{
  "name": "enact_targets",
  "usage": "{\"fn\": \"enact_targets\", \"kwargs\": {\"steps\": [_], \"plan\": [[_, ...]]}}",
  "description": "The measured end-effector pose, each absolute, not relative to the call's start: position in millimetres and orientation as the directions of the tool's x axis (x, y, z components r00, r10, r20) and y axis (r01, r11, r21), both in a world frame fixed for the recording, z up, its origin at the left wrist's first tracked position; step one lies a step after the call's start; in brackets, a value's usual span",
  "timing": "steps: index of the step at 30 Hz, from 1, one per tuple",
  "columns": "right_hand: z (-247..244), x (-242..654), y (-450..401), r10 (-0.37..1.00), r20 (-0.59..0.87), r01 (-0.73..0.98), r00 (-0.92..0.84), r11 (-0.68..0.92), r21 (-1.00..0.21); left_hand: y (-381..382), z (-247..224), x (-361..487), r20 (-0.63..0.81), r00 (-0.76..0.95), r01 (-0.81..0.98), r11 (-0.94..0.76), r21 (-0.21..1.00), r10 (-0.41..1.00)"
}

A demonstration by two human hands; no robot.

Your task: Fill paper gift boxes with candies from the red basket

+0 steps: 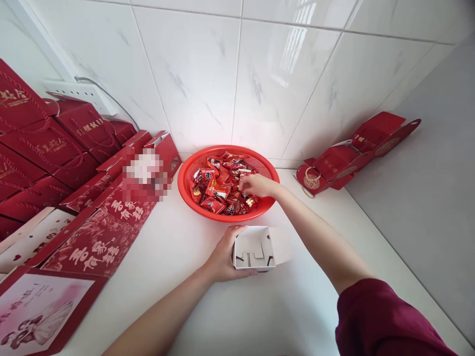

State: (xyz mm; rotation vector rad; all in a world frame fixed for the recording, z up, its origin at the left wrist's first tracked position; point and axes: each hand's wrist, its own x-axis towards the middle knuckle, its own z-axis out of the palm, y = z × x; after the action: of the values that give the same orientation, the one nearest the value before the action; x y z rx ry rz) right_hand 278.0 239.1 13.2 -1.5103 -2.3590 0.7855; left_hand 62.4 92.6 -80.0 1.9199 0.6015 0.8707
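Note:
My left hand (224, 257) is wrapped round the left side of a small open box (254, 247), white inside, with its flap out to the right. No candy shows in the box. Behind it a red plastic basket (222, 218) holds a heap of red-wrapped candies (218, 190). Over the right part of the heap reaches my right hand (256, 185), its fingers bent down and drawn together at the candies. Whether a candy is between its fingertips is too small to tell.
Red gift boxes (48, 148) with rope handles are stacked at the left, beside patterned red boxes (96, 242). Folded red boxes (337, 160) lie at the back right by the tiled wall (200, 74). A power strip (81, 94) sits behind the stack.

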Motion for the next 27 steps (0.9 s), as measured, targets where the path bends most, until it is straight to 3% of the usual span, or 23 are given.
{"fn": "enact_targets", "kwargs": {"steps": [3,8,11,14,20,22,25,27], "plan": [[9,279,235,0.873,-0.244,0.874,-0.422,0.319,-0.367,93,-81,62,0.322,0.633,0.067,-0.464,0.883,0.704],[7,261,229,0.881,-0.363,0.953,-0.303,0.274,-0.129,93,-84,62,0.329,0.628,0.047,-0.457,0.888,0.705],[9,253,227,0.884,-0.396,0.967,-0.25,0.246,-0.062,93,-85,62,0.343,0.623,0.033,-0.462,0.886,0.703],[15,256,226,0.885,-0.381,0.963,-0.269,0.258,-0.079,93,-86,63,0.352,0.613,0.022,-0.461,0.887,0.707],[38,283,205,0.925,-0.198,0.934,-0.324,0.278,-0.226,93,-86,63,0.352,0.611,0.024,-0.461,0.887,0.709],[45,291,187,0.924,-0.12,0.867,-0.364,0.289,-0.405,94,-87,63,0.355,0.616,0.039,-0.478,0.878,0.703],[55,297,153,0.887,0.052,0.526,-0.459,0.319,-0.788,95,-86,63,0.37,0.614,0.05,-0.502,0.863,0.697],[58,296,129,0.853,0.109,0.355,-0.511,0.324,-0.877,94,-86,64,0.377,0.612,0.059,-0.516,0.854,0.695]]}}
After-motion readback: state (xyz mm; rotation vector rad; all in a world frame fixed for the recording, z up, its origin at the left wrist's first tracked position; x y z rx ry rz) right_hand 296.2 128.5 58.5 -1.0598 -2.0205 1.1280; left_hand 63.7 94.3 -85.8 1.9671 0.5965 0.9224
